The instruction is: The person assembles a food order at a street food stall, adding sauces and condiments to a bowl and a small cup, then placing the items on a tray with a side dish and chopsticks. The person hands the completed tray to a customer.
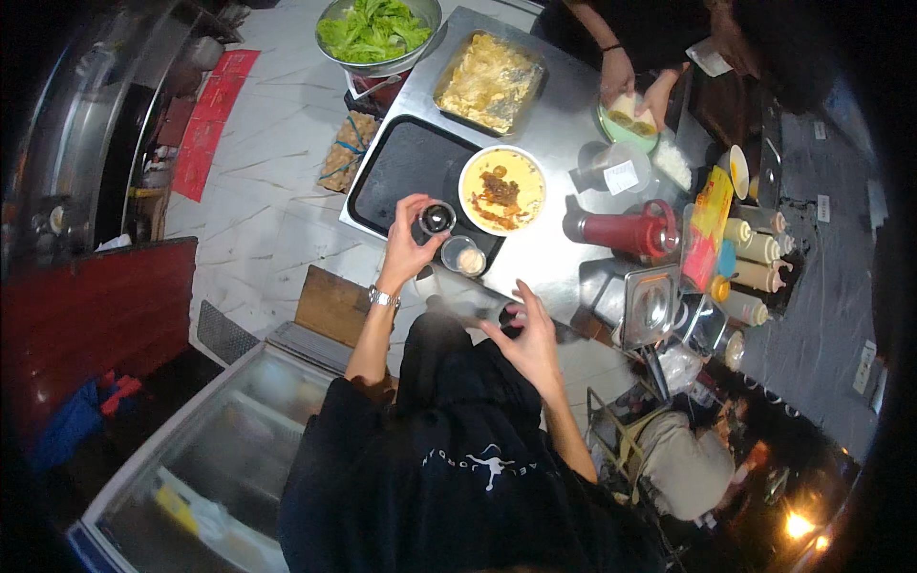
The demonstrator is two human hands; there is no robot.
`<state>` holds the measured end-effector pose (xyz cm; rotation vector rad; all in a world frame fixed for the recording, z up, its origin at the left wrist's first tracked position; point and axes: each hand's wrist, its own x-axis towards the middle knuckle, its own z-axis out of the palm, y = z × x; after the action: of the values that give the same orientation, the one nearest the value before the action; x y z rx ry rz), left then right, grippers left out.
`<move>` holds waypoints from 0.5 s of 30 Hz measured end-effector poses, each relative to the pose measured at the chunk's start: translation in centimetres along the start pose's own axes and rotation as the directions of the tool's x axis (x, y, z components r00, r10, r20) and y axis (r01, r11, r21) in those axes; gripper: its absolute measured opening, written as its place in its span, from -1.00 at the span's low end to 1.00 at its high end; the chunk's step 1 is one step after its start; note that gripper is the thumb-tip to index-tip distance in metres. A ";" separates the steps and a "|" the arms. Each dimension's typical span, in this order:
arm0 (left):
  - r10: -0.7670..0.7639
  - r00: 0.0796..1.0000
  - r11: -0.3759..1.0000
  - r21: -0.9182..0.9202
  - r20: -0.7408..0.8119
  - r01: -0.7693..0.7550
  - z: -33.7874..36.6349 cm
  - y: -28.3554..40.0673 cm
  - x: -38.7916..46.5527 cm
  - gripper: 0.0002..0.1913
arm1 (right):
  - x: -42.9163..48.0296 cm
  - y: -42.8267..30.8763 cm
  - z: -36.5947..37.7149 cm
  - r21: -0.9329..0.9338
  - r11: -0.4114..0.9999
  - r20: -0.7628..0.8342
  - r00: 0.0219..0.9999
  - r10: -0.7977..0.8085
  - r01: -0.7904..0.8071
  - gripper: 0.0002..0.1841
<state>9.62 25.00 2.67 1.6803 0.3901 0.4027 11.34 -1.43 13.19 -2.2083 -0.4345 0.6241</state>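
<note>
My left hand grips a small clear cup of dark sauce above the near edge of a black tray. Just below it on the tray is a second clear cup, with a pale sauce. A white round bowl of yellow food topped with brown pieces rests partly on the tray, right of the sauce cups. My right hand hovers in front of the counter's near edge, fingers spread and curved. A dark patch shows between its fingertips; blur hides whether it is a held thing.
On the steel counter stand a metal pan of yellow food, a red thermal jug and several squeeze bottles. A bowl of lettuce is at the back left. Across the counter, another person's hands hold food over a green bowl.
</note>
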 end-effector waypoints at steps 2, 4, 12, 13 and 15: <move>-0.033 0.998 0.992 0.123 0.060 0.026 -1.1 -0.9 0.8 -0.31 | 3.0 0.6 5.0 -0.101 0.994 -0.085 0.995 -0.050 0.042 0.06; -0.020 0.995 0.987 0.163 0.097 0.004 -1.3 -1.8 1.3 -0.37 | 5.6 0.2 7.9 -0.165 0.984 -0.143 0.986 -0.088 0.064 0.10; 0.023 0.986 0.967 0.247 0.166 -0.064 -0.9 -5.6 2.1 -0.43 | 8.6 0.2 12.0 -0.060 0.997 -0.292 0.954 -0.058 0.043 -0.12; 0.046 0.983 0.952 0.291 0.177 -0.097 -0.9 -5.6 2.1 -0.43 | 8.7 0.2 12.3 -0.074 0.995 -0.309 0.947 -0.085 0.066 -0.14; 0.060 0.980 0.934 0.337 0.188 -0.121 -0.9 -5.9 1.9 -0.41 | 9.0 -0.2 12.8 -0.103 0.988 -0.342 0.928 -0.146 0.117 -0.19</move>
<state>10.67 27.52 -2.95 2.0686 0.2631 0.2595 11.51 10.72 3.41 -2.2837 -0.4226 0.1360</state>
